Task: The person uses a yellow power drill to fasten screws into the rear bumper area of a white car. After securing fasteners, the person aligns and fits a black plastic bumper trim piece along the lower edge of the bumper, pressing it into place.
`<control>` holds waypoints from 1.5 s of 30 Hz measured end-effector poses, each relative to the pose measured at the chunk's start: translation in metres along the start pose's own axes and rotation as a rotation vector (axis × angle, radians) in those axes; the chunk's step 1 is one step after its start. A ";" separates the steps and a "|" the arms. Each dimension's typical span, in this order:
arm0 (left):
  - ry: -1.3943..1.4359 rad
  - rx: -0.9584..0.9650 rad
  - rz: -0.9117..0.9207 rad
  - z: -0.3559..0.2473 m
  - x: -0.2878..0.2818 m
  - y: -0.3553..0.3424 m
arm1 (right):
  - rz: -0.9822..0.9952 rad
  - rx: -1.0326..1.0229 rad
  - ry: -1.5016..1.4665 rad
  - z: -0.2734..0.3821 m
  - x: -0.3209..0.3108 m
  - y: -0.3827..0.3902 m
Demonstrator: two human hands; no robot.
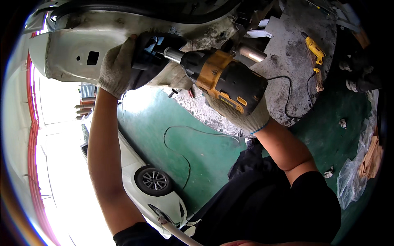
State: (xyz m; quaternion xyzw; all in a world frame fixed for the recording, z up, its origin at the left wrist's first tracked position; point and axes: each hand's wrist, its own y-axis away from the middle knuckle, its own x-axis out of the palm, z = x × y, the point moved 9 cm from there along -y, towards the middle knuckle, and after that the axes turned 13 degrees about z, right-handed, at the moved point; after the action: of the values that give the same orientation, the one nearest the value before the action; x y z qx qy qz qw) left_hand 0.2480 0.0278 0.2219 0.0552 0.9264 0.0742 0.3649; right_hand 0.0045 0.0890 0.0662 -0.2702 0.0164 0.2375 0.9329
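The largest thing at the work is a pale car body panel (67,45), smooth and lightly glossy at its rounded left end, with a rectangular opening (92,58) and a smaller round hole (78,58). Toward the right its surface turns dull, stained and brownish. A thick black strip (176,17) curves above it.

Next in size is a stout power tool (232,78), right of the panel's middle: a black, rounded rear, a scuffed yellow-orange band, a black front housing, with yellow trim along its lower side. The right hand (242,115), in an off-white knitted glove with a blue-edged cuff, grasps it from below.

A dark, curved piece (143,71) lies over the panel, bluish and shiny near its top. The gloved left hand (115,67) is at its left edge; fingers partly hidden, its grip cannot be told.

Smallest, a silvery cylindrical socket (174,54) points from the tool at the dark piece; contact is unclear.
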 end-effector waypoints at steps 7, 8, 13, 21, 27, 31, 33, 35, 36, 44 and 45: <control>-0.686 0.363 0.033 -0.027 0.008 0.009 | 0.026 -0.022 0.133 -0.001 0.014 -0.009; -0.755 0.378 0.006 -0.034 0.013 0.011 | 0.040 -0.007 0.133 0.000 0.015 -0.011; -0.493 -0.059 -0.069 -0.003 -0.004 0.008 | 0.139 -0.130 0.454 0.053 0.009 -0.024; -0.620 -0.162 -0.060 -0.028 -0.004 0.026 | -0.061 0.480 -0.433 -0.017 0.003 -0.012; -0.565 -0.121 -0.075 -0.026 -0.006 0.030 | -0.024 0.603 -0.791 0.013 0.031 -0.014; -0.548 -0.080 -0.088 -0.022 -0.004 0.027 | 0.042 0.493 -0.840 -0.003 0.038 -0.013; -0.570 -0.079 -0.046 -0.032 0.003 0.018 | 0.030 0.493 -0.795 -0.019 0.025 -0.013; -0.568 -0.058 -0.087 -0.033 -0.003 0.024 | 0.008 0.517 -0.767 -0.016 0.022 -0.009; -0.570 -0.055 -0.105 -0.031 -0.006 0.029 | 0.013 0.473 -0.747 -0.003 0.029 -0.014; -0.575 -0.002 -0.108 -0.028 0.000 0.022 | -0.029 0.537 -0.800 0.007 0.031 -0.008; -0.584 0.006 -0.108 -0.030 -0.001 0.022 | -0.029 0.534 -0.754 0.009 0.030 -0.008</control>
State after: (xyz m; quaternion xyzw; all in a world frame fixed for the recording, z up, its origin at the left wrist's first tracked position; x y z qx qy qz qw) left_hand 0.2295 0.0468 0.2479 0.0260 0.7839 0.0331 0.6195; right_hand 0.0337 0.1003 0.0733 0.0845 -0.2673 0.2935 0.9139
